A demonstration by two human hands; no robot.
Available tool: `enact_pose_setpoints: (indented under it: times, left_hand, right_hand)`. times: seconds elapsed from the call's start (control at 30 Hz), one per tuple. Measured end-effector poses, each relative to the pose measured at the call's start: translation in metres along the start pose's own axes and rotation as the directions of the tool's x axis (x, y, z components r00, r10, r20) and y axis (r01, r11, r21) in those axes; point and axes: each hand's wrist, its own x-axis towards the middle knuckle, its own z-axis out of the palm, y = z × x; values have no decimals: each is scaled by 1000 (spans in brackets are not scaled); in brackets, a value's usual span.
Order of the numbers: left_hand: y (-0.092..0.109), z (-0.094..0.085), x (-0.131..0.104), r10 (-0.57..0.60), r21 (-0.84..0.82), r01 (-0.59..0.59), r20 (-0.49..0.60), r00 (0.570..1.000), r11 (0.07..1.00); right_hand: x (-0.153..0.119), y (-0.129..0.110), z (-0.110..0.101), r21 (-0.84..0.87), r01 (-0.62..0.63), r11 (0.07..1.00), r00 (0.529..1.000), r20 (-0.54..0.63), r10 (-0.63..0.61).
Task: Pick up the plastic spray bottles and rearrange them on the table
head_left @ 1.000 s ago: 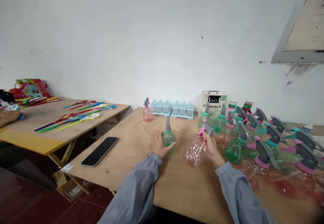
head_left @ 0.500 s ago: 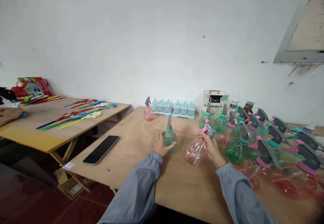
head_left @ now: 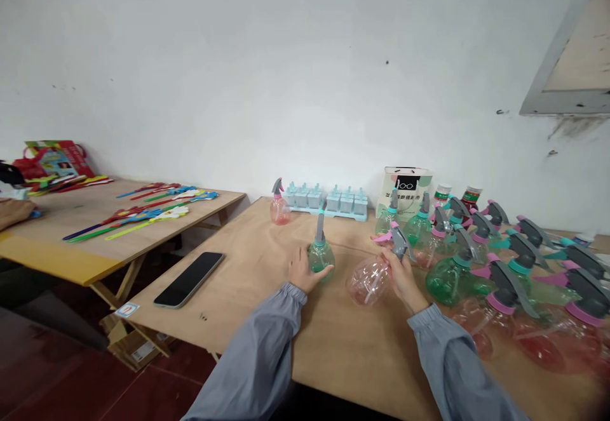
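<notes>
A green spray bottle (head_left: pixel 321 253) with a grey head stands upright on the brown table. My left hand (head_left: pixel 305 272) is curled round its lower left side, thumb across the front. To the right, my right hand (head_left: pixel 399 276) grips a clear pink spray bottle (head_left: pixel 369 279) at its neck, just under the pink-and-grey trigger head. This bottle leans, with its head to the upper right and its round body at the lower left. Close to the right hand stands a darker green spray bottle (head_left: pixel 445 279), one of several pink and green ones grouped there.
At the back are a small pink spray bottle (head_left: pixel 279 208), light-blue ice-pop moulds (head_left: pixel 347 204) and a paper bag (head_left: pixel 388 195). A phone (head_left: pixel 189 279) lies near the left edge. Another table (head_left: pixel 109 256) holds colourful flat sticks (head_left: pixel 147 218); another person's hand (head_left: pixel 14 211) rests there.
The trigger head of the pink bottle in my right hand has shifted slightly right and my grip on it has changed a little. My left hand stays at the green bottle. The view has shifted slightly.
</notes>
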Motion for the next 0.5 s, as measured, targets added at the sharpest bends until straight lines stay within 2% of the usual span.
enact_pose_setpoints:
  times: [0.07,0.23,0.5]
  left_hand:
    - [1,0,0,0,-5,0,1,1000,1000]
    - [0,0,0,16,-4,-16,-1,1000,1000]
    - [-1,1,-1,48,18,-47,-29,998,999]
  right_hand:
    - [0,2,-1,-19,17,1000,1000,3,-17]
    - [3,8,-5,-107,35,994,996,-76,-43]
    - [-1,4,-4,-191,54,980,999,7,-53]
